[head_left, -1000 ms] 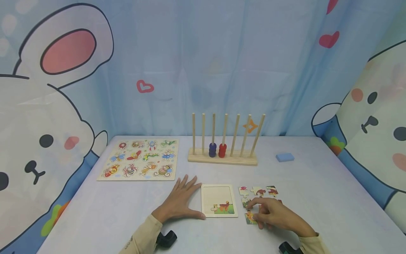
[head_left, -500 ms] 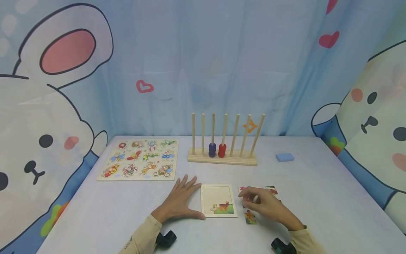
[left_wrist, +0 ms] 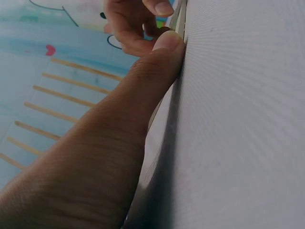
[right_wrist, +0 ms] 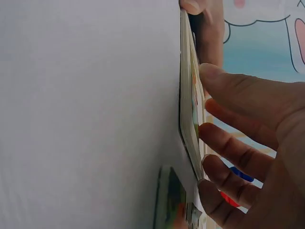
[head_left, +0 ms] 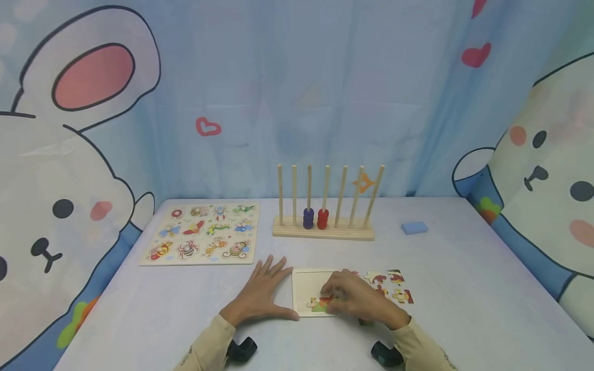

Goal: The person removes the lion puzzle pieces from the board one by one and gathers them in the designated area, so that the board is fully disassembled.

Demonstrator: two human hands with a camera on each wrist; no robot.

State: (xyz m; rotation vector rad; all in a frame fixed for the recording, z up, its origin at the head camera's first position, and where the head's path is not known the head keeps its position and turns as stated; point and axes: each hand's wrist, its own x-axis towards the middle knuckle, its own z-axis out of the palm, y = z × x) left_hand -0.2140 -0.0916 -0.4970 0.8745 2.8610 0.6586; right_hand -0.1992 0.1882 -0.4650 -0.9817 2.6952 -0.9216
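In the head view my left hand (head_left: 261, 292) lies spread on the table, its thumb and index finger against the left side of a square wooden puzzle tray (head_left: 303, 281). Joined puzzle pieces (head_left: 318, 306) with a green and brown picture lie low in the tray. Over the tray's right part, my right hand (head_left: 357, 298) curls its fingers and thumb round a puzzle piece, mostly hidden by the hand. The right wrist view shows the fingertips (right_wrist: 209, 71) close against the tray (right_wrist: 188, 95). Right of the tray lie loose puzzle pieces (head_left: 401, 296), some partly covered by the right hand.
Behind the tray stands a wooden peg rack (head_left: 325, 233) with blue beads (head_left: 308, 219) and red beads (head_left: 323, 219). An insect peg puzzle board (head_left: 199, 237) lies at the back left. A blue block (head_left: 414, 228) lies at the back right, before a printed curtain.
My right hand has moved left from the loose pieces to above the tray, carrying a puzzle piece. My left hand has stayed at the tray's side.
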